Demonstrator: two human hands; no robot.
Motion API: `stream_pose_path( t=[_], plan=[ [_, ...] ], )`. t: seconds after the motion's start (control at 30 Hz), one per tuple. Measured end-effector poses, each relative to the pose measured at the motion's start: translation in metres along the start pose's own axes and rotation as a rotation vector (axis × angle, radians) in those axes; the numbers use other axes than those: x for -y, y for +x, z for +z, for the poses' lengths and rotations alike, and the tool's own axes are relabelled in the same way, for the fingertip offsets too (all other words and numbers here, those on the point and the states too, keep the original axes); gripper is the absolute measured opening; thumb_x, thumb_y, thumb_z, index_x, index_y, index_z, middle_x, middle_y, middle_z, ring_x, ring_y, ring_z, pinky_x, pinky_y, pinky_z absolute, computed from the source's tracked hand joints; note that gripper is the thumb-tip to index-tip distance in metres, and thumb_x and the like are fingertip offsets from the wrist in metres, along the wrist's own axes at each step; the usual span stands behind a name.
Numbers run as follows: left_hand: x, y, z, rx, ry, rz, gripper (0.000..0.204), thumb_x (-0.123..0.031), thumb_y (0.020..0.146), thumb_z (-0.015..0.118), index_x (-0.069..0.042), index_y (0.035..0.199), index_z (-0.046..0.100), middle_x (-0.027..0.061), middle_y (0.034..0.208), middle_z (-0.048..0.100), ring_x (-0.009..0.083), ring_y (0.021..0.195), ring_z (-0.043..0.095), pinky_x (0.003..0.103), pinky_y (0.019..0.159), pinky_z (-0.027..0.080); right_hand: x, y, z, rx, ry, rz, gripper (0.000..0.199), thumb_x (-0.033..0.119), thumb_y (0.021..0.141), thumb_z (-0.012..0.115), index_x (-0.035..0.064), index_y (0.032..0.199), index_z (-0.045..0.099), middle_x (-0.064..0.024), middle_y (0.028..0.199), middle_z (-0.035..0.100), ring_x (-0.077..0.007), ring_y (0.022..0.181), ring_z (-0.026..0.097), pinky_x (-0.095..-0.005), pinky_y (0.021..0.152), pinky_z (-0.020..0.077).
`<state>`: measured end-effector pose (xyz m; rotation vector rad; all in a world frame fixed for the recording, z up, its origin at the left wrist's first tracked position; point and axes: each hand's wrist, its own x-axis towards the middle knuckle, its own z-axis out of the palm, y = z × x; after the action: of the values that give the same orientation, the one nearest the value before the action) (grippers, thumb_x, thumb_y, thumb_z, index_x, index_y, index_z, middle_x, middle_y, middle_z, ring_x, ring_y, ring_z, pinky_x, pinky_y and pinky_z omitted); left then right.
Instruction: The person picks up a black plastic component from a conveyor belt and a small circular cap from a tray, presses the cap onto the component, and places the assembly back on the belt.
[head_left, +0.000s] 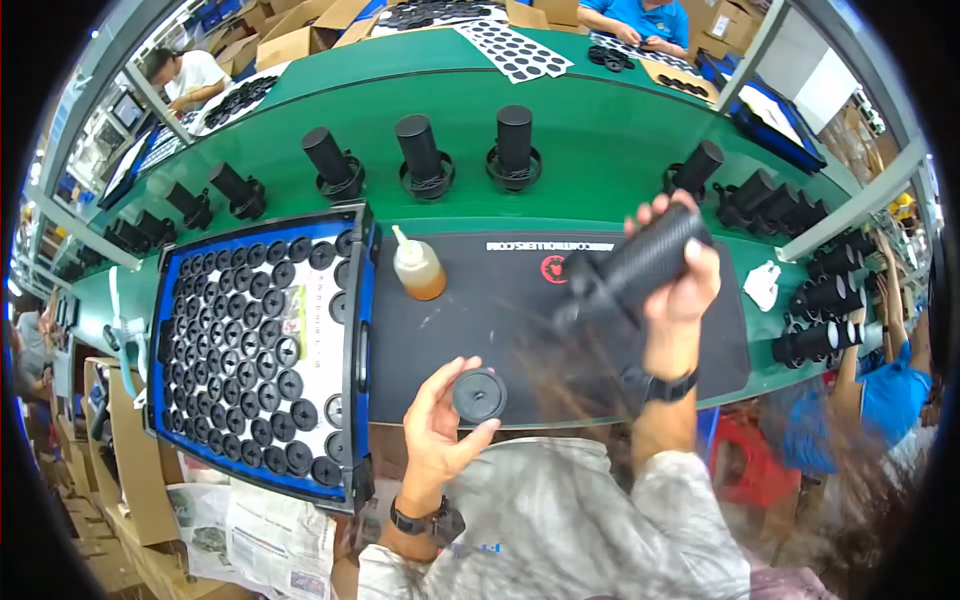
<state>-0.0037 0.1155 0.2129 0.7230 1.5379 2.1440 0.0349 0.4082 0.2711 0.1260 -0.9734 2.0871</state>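
Note:
My left hand, low at the mat's front edge, pinches a black round disc with a small raised centre between thumb and fingers. Over the right part of the black mat, my right hand is wrapped round a black textured cylinder. This cylinder tilts, its upper end to the right; the wider lower end is smeared by motion. Left of the mat, a blue tray with a black rim carries many similar discs on a white sheet. A squeeze bottle of amber liquid stands on the mat's left side.
Beyond the mat, black cylinders on round bases stand along the green bench. More cylinders lie at the right, near a crumpled white tissue. Co-workers sit across the bench; another person's arms reach in at right. Metal posts flank the bench.

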Motion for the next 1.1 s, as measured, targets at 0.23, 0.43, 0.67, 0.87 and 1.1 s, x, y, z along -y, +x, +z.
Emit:
stream_pose_path(
  t=[0.23,0.43,0.67,0.87,1.1],
  plan=[
    [0.015,0.003,0.028,0.083,-0.107,-0.02,0.078,0.015,0.063,0.071,0.001,0.132,0.038,0.0203,0.131,0.046,0.0267,0.122,0.048,0.037,0.099,0.045,-0.04,-0.071,-0.003,-0.27,0.374,0.219,0.039,0.032,0.079,0.058,0.0062,0.107,0.05,-0.0087,0.097,0.052,-0.0218,0.089,0.054,-0.0398,0.08,0.0473],
    [0.024,0.003,0.024,0.066,0.01,0.098,0.067,0.013,0.065,0.075,0.002,0.124,0.045,0.0203,0.131,0.046,0.0276,0.122,0.049,0.038,0.1,0.046,-0.054,-0.073,-0.019,-0.332,0.382,0.27,0.04,0.035,0.082,0.056,0.0048,0.107,0.048,-0.007,0.097,0.052,-0.0185,0.09,0.053,-0.0376,0.082,0.0451],
    [0.038,0.01,0.019,0.053,0.186,0.211,0.063,0.01,0.064,0.078,0.003,0.119,0.048,0.0219,0.129,0.046,0.0281,0.116,0.053,0.038,0.095,0.05,-0.052,-0.071,-0.001,-0.421,0.25,0.216,0.037,0.035,0.086,0.053,0.0046,0.106,0.048,-0.0076,0.097,0.053,-0.0191,0.09,0.053,-0.0379,0.082,0.0458],
    [0.045,0.014,0.02,0.024,0.282,0.303,0.063,0.007,0.064,0.08,0.002,0.119,0.048,0.0234,0.127,0.047,0.0292,0.113,0.056,0.038,0.09,0.054,-0.05,-0.073,0.001,-0.478,0.177,0.183,0.035,0.034,0.088,0.052,0.0048,0.106,0.049,-0.0081,0.096,0.054,-0.02,0.089,0.054,-0.0387,0.082,0.0469],
    [0.05,0.013,0.022,0.007,0.29,0.343,0.062,0.009,0.065,0.077,0.001,0.119,0.047,0.0233,0.128,0.047,0.0324,0.115,0.054,0.038,0.091,0.054,-0.046,-0.077,0.009,-0.562,0.1,0.175,0.032,0.033,0.091,0.052,0.005,0.105,0.051,-0.0082,0.093,0.058,-0.0211,0.088,0.057,-0.0406,0.082,0.0497]
  ],
)
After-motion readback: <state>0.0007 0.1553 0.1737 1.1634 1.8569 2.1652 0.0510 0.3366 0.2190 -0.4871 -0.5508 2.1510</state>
